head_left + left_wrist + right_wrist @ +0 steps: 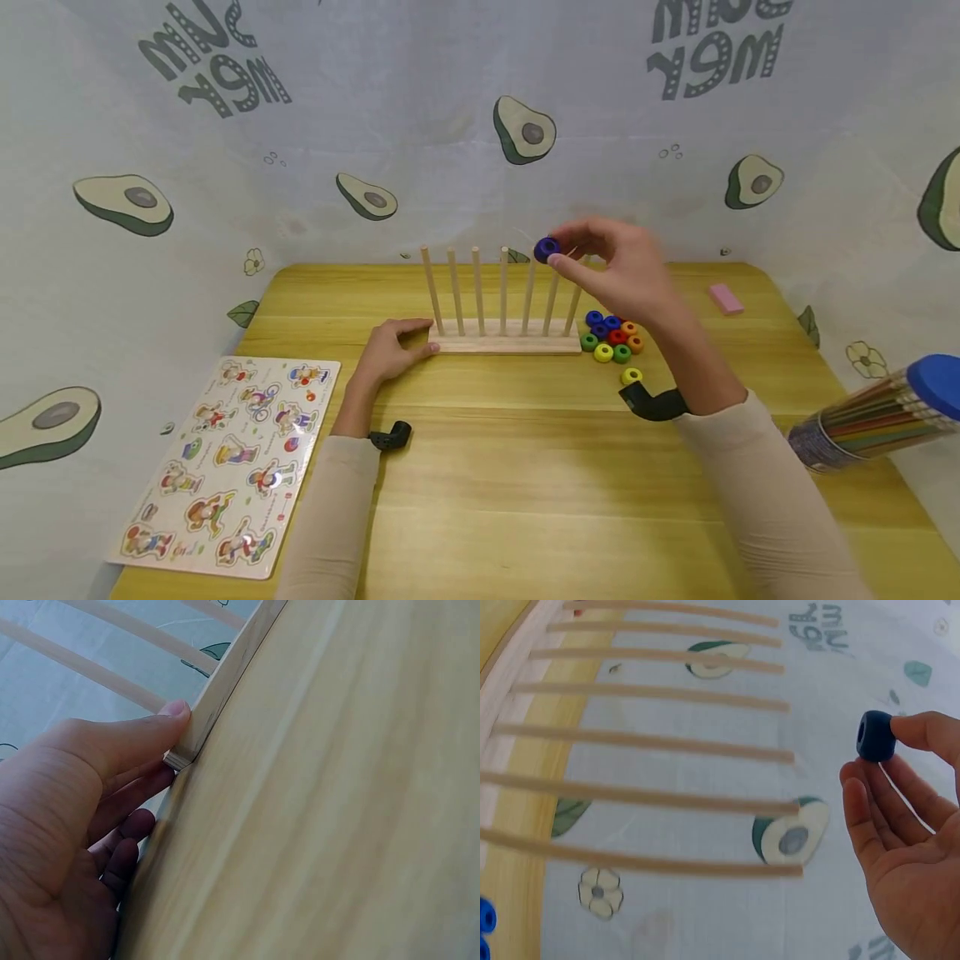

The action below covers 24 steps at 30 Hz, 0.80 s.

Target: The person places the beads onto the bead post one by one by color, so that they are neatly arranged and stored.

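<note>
My right hand (618,262) pinches a dark blue ring-shaped bead (547,249) between thumb and fingers, up at the tops of the pegs. In the right wrist view the blue bead (875,736) is apart from the peg tips, its hole facing them. The wooden peg rack (506,337) has a row of several upright bare pegs on a flat base. At the rack's left end, my left hand (390,350) grips the base, thumb in front and fingers behind. The left wrist view shows the thumb (176,709) pressed on the base's end (199,724).
Several coloured beads (617,337) lie right of the rack, with one yellow bead (632,377) nearer. A pink block (725,299) sits at the back right. A picture puzzle board (232,467) lies at left, and a blue-lidded tub of sticks (862,417) stands at right.
</note>
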Each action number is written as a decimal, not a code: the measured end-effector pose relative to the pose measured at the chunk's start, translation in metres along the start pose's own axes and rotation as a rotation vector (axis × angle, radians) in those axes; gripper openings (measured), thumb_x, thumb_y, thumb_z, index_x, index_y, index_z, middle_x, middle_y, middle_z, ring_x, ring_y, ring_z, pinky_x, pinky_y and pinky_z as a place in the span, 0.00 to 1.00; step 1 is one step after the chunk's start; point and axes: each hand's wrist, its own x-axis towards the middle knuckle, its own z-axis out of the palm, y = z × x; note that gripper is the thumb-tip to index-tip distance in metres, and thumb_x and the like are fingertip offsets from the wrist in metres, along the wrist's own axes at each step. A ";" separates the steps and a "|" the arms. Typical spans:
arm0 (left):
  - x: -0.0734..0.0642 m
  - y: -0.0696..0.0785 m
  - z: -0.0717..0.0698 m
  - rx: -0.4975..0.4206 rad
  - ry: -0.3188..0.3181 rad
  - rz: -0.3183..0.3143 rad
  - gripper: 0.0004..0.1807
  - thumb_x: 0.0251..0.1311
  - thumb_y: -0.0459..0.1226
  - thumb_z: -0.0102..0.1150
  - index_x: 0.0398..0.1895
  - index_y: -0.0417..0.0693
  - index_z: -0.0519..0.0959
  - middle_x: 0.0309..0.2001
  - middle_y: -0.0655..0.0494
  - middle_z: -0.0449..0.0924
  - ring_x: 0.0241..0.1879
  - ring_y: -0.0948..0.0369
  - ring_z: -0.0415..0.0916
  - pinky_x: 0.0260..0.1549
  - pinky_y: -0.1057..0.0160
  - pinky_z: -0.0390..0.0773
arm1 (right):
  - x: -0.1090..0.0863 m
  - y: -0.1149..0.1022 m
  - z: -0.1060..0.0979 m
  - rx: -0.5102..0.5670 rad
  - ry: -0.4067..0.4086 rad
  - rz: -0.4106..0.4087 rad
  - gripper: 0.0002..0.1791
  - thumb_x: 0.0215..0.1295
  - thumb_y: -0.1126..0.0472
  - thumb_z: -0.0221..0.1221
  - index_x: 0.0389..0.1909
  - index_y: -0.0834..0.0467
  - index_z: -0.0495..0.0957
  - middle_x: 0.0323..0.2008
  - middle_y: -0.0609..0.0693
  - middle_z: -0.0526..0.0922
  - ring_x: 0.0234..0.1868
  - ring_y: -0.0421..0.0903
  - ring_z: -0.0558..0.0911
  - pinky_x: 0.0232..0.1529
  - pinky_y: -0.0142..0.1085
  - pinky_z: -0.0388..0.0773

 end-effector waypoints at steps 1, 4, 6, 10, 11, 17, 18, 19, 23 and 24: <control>0.000 0.001 0.000 0.000 -0.002 -0.003 0.30 0.60 0.53 0.73 0.66 0.58 0.81 0.68 0.53 0.79 0.73 0.49 0.69 0.74 0.45 0.66 | 0.005 -0.002 0.004 0.005 -0.007 -0.016 0.15 0.70 0.55 0.66 0.53 0.56 0.84 0.48 0.49 0.87 0.44 0.41 0.83 0.48 0.26 0.78; 0.001 0.001 0.001 0.006 -0.007 -0.001 0.30 0.61 0.53 0.73 0.66 0.57 0.81 0.68 0.53 0.79 0.73 0.49 0.69 0.74 0.45 0.66 | 0.019 -0.008 0.017 0.008 -0.032 -0.041 0.15 0.69 0.55 0.67 0.53 0.55 0.85 0.48 0.48 0.87 0.45 0.42 0.83 0.46 0.32 0.78; 0.001 0.001 0.001 0.003 -0.005 -0.004 0.31 0.60 0.53 0.73 0.66 0.58 0.81 0.68 0.53 0.79 0.73 0.49 0.69 0.74 0.45 0.66 | 0.026 -0.012 0.025 0.003 -0.051 -0.058 0.15 0.69 0.55 0.67 0.54 0.55 0.85 0.48 0.49 0.87 0.46 0.44 0.83 0.47 0.36 0.78; 0.001 0.001 0.001 -0.015 0.002 -0.010 0.31 0.59 0.53 0.74 0.65 0.58 0.82 0.68 0.52 0.79 0.73 0.49 0.69 0.73 0.45 0.66 | 0.038 -0.019 0.042 -0.008 -0.085 -0.095 0.16 0.69 0.55 0.67 0.54 0.56 0.85 0.48 0.50 0.88 0.47 0.46 0.83 0.51 0.43 0.80; 0.001 0.001 0.001 -0.018 0.007 -0.009 0.31 0.58 0.53 0.75 0.65 0.58 0.82 0.67 0.52 0.79 0.73 0.49 0.69 0.73 0.45 0.66 | 0.041 -0.020 0.046 -0.010 -0.092 -0.102 0.16 0.70 0.55 0.66 0.55 0.56 0.85 0.49 0.50 0.88 0.48 0.47 0.83 0.52 0.43 0.80; 0.000 0.001 0.000 -0.012 0.027 0.012 0.30 0.57 0.52 0.76 0.64 0.57 0.83 0.66 0.51 0.80 0.71 0.49 0.71 0.72 0.44 0.68 | 0.056 -0.028 0.068 -0.001 -0.118 -0.122 0.16 0.71 0.55 0.65 0.55 0.56 0.84 0.49 0.50 0.87 0.50 0.46 0.83 0.56 0.42 0.80; 0.000 0.001 0.000 -0.009 0.028 0.013 0.30 0.57 0.52 0.76 0.63 0.57 0.83 0.66 0.51 0.80 0.71 0.49 0.71 0.72 0.44 0.68 | 0.058 -0.030 0.071 -0.001 -0.122 -0.122 0.16 0.72 0.54 0.64 0.55 0.55 0.84 0.49 0.49 0.87 0.50 0.45 0.83 0.56 0.42 0.80; 0.000 0.001 0.001 -0.005 0.030 0.014 0.30 0.57 0.52 0.76 0.63 0.57 0.83 0.66 0.51 0.81 0.71 0.49 0.71 0.72 0.45 0.68 | 0.061 -0.031 0.075 0.002 -0.127 -0.124 0.16 0.72 0.54 0.64 0.55 0.55 0.84 0.49 0.49 0.87 0.51 0.45 0.83 0.56 0.40 0.80; 0.001 0.000 0.002 0.015 0.028 0.021 0.31 0.57 0.53 0.76 0.64 0.57 0.83 0.66 0.51 0.80 0.71 0.49 0.71 0.72 0.44 0.68 | 0.069 -0.035 0.086 0.010 -0.148 -0.119 0.17 0.72 0.55 0.64 0.57 0.57 0.83 0.50 0.51 0.87 0.51 0.46 0.83 0.57 0.40 0.79; 0.001 0.000 0.002 0.018 0.028 0.022 0.31 0.57 0.53 0.76 0.64 0.57 0.83 0.66 0.51 0.81 0.71 0.49 0.72 0.72 0.45 0.68 | 0.070 -0.036 0.088 0.013 -0.152 -0.118 0.17 0.73 0.55 0.64 0.57 0.57 0.83 0.50 0.51 0.87 0.52 0.47 0.82 0.57 0.40 0.79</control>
